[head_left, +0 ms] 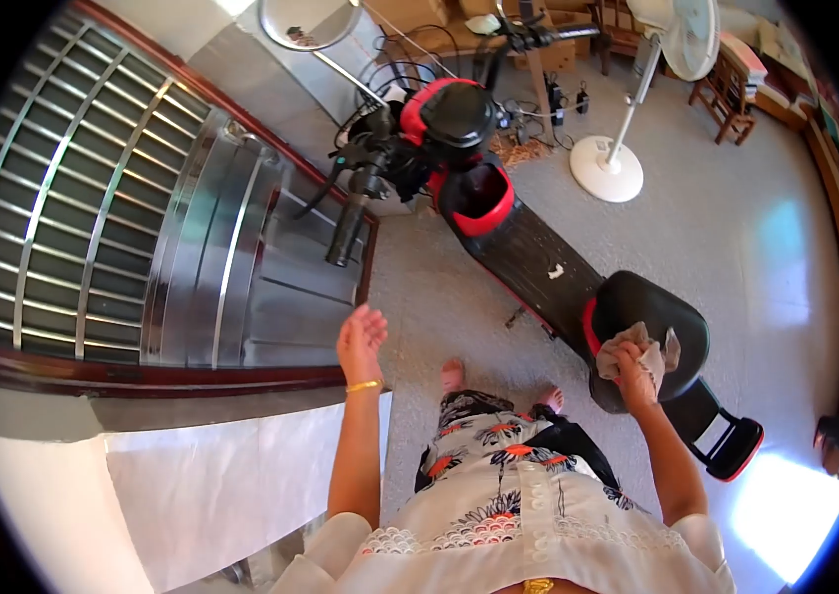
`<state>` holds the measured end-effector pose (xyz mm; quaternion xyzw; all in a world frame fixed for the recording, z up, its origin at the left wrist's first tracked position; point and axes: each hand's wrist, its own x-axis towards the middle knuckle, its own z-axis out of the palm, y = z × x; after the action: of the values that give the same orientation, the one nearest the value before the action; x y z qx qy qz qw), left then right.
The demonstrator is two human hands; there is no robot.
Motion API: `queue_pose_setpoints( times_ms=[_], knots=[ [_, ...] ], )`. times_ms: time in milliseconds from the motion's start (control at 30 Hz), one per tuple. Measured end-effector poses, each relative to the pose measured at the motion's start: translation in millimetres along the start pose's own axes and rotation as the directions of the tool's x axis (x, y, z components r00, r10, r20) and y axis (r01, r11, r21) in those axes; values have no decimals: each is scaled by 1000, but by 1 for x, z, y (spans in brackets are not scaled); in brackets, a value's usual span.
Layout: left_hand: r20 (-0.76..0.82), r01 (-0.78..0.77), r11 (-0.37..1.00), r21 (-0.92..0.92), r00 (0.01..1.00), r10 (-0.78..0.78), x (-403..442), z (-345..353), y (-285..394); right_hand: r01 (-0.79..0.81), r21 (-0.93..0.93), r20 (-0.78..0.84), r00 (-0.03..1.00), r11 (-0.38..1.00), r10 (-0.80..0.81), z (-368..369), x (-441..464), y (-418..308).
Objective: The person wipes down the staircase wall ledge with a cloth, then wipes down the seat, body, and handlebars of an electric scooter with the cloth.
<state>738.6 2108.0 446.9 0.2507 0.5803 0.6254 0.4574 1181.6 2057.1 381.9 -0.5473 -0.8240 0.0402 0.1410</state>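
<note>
A black and red electric scooter point(548, 257) stands diagonally in front of me. My right hand point(635, 376) is closed on a crumpled beige cloth point(649, 354), which lies against the black seat point(682, 322). My left hand point(362, 342) hangs in the air below the scooter's left handlebar grip point(348, 226), touching nothing; its fingers are slightly curled and hold nothing that shows. A small white mark point(556, 270) is on the dark footboard.
Left of me is a metal barred door point(231, 238) in a red frame. A white standing fan point(606, 168) is beyond the scooter, with cables, chargers point(555, 102) and a wooden stool point(727, 91) nearby. A round mirror point(311, 22) sticks up at the handlebar.
</note>
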Motion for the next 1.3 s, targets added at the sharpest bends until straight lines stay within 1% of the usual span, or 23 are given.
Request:
queue_pose_setpoints(
  times_ms=[33, 67, 100, 167, 233, 267, 333, 367, 433, 467, 533, 600, 667, 700, 767, 867, 933, 1000, 1067, 1100, 1133, 1200, 1300],
  knots=[
    [-3, -11, 1000, -11, 1000, 11, 9, 4, 17, -139, 211, -137, 976, 967, 170, 26, 3, 4],
    [6, -21, 998, -62, 1000, 22, 18, 6, 33, -236, 430, -228, 905, 871, 358, 29, 17, -4],
    [19, -29, 993, -113, 999, 31, 28, 6, 43, -301, 472, -216, 872, 829, 440, 31, 34, -10],
    [94, 26, 984, -176, 996, -9, 52, 5, 51, -236, 570, -237, 870, 787, 432, -7, 99, -52],
    [304, 161, 962, -219, 948, -90, 76, 8, 61, -53, 661, -334, 872, 748, 357, -38, 156, -102],
    [327, 168, 961, -221, 941, -90, 84, 13, 67, 32, 654, -386, 874, 756, 297, -54, 183, -131],
    [548, 288, 940, -184, 824, -145, 96, 24, 79, 193, 559, -478, 869, 806, 124, -82, 228, -186],
    [560, 296, 937, -187, 815, -146, 101, 30, 80, 264, 508, -523, 851, 820, 50, -87, 247, -210],
    [631, 497, 823, -273, 739, -237, 111, 44, 80, 374, 356, -532, 834, 857, -143, -82, 277, -249],
    [644, 502, 822, -268, 728, -236, 111, 49, 85, 436, 312, -541, 812, 844, -219, -75, 290, -263],
    [736, 612, 713, -342, 646, -202, 105, 54, 94, 394, 383, -491, 853, 835, -177, -60, 307, -277],
    [780, 604, 734, -311, 603, -166, 115, 45, 81, 346, 336, -503, 852, 876, -143, -58, 319, -274],
    [926, 616, 766, -183, 370, -76, 121, 38, 72, 293, 235, -534, 835, 927, -129, -62, 334, -270],
    [846, 553, 828, -99, 484, -222, 119, 37, 68, 261, 172, -518, 844, 950, -139, -67, 342, -271],
    [864, 526, 846, -84, 461, -201, 114, 40, 76, 229, 26, -534, 826, 973, -180, -70, 365, -272],
    [875, 480, 876, -35, 439, -206, 115, 40, 76, 213, -4, -653, 739, 977, -164, -81, 403, -267],
    [874, 559, 821, -116, 450, -184, 112, 40, 71, 153, -34, -608, 781, 988, -142, -71, 419, -262],
    [868, 635, 758, -149, 451, -208, 108, 42, 67, 58, -77, -419, 904, 995, -85, -57, 426, -260],
    [832, 727, 650, -222, 489, -262, 102, 47, 70, 41, -125, -357, 930, 991, -84, -59, 420, -273],
    [805, 720, 637, -274, 534, -257, 99, 50, 69, 85, -186, -322, 936, 979, -142, -57, 415, -282],
    [809, 725, 632, -273, 528, -257, 100, 50, 66, 130, -245, -285, 938, 961, -199, -55, 410, -289],
    [802, 767, 614, -185, 479, -357, 103, 48, 59, 170, -243, -267, 935, 955, -234, -55, 402, -295],
    [794, 758, 630, -169, 483, -369, 102, 46, 61, 297, 71, 23, 954, 952, -299, -89, 387, -297]
  ],
)
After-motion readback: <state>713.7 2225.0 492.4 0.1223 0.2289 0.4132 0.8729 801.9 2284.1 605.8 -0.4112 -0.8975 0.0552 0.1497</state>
